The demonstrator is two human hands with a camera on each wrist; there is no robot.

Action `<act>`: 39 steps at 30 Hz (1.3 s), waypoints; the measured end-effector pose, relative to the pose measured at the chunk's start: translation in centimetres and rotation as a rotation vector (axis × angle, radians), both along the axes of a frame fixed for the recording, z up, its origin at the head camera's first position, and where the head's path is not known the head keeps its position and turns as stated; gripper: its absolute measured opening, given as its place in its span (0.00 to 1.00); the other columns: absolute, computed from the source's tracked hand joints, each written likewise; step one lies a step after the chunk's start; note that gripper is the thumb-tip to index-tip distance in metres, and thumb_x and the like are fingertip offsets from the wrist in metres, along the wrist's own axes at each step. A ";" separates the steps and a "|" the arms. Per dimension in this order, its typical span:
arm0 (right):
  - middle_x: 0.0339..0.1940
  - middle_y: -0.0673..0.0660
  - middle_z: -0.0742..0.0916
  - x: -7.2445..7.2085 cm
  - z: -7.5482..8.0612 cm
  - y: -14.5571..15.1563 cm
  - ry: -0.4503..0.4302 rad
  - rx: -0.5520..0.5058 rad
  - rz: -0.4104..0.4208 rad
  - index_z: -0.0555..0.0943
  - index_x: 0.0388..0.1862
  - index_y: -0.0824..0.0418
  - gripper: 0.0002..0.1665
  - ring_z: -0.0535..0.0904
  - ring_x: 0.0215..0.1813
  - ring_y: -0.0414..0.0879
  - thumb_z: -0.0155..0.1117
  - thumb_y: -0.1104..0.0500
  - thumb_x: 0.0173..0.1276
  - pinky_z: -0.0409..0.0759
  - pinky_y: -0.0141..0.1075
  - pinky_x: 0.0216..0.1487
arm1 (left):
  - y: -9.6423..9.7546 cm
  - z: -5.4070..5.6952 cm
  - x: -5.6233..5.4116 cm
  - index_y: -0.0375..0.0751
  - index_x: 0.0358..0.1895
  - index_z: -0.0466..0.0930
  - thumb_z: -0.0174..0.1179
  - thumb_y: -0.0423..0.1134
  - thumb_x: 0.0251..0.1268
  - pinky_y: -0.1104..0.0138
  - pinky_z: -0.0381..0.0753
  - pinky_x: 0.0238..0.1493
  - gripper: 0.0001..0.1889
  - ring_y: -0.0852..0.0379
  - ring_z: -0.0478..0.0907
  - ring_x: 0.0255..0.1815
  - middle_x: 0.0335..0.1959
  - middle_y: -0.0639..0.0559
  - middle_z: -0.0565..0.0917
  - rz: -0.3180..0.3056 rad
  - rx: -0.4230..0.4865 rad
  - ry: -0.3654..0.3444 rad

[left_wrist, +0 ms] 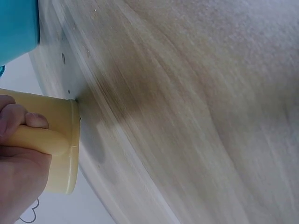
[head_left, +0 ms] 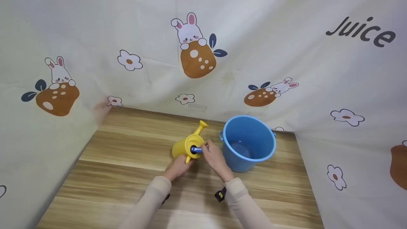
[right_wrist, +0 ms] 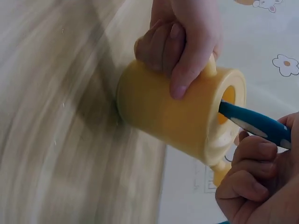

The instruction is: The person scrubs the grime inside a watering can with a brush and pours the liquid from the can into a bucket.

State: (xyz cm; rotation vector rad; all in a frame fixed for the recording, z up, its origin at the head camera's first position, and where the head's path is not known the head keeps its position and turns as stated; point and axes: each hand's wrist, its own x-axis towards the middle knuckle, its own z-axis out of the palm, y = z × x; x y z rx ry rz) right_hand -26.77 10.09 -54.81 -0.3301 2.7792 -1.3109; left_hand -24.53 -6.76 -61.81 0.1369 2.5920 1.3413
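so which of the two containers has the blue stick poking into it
The yellow watering can: the blue stick enters its top opening. The larger blue bucket to its right has no stick in it.

place: cloth-walled booth (head_left: pixel 318 73) | signs: rabbit-print sheeting (head_left: pixel 159 84), wood-grain surface (head_left: pixel 127 143)

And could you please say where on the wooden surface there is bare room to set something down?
The widest bare patch of wood lies between the yellow watering can and the left cloth wall; a smaller one, between the blue bucket and the right cloth wall. It is crowded between can and bucket, where the right hand holds a blue handle.
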 end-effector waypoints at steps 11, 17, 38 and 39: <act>0.37 0.58 0.85 0.4 -0.7 0.1 0.062 -0.195 0.174 0.77 0.41 0.60 0.10 0.80 0.39 0.43 0.61 0.53 0.74 0.79 0.34 0.42 | 0.1 0.3 0.0 0.39 0.34 0.76 0.55 0.38 0.68 0.66 0.68 0.28 0.06 0.59 0.66 0.22 0.21 0.57 0.68 -0.016 -0.019 0.031; 0.49 0.61 0.86 0.7 -1.1 0.2 0.245 -0.063 0.261 0.74 0.48 0.60 0.09 0.83 0.54 0.52 0.61 0.59 0.73 0.82 0.45 0.55 | 0.1 0.3 -0.1 0.39 0.38 0.78 0.54 0.37 0.69 0.67 0.69 0.28 0.06 0.59 0.67 0.22 0.22 0.57 0.69 -0.023 -0.001 0.003; 0.37 0.54 0.90 2.3 -2.5 1.4 0.577 -0.051 0.240 0.83 0.45 0.56 0.10 0.85 0.36 0.40 0.70 0.59 0.65 0.82 0.30 0.33 | 0.0 0.6 0.0 0.40 0.31 0.76 0.55 0.38 0.70 0.67 0.68 0.27 0.09 0.60 0.67 0.22 0.21 0.57 0.69 -0.008 0.027 0.040; 0.37 0.54 0.90 2.3 -2.4 1.4 0.584 -0.048 0.233 0.83 0.45 0.56 0.10 0.85 0.36 0.40 0.70 0.59 0.65 0.82 0.31 0.34 | 0.0 0.6 -0.1 0.39 0.31 0.76 0.55 0.38 0.70 0.67 0.69 0.27 0.09 0.60 0.67 0.22 0.21 0.57 0.69 -0.004 0.025 0.039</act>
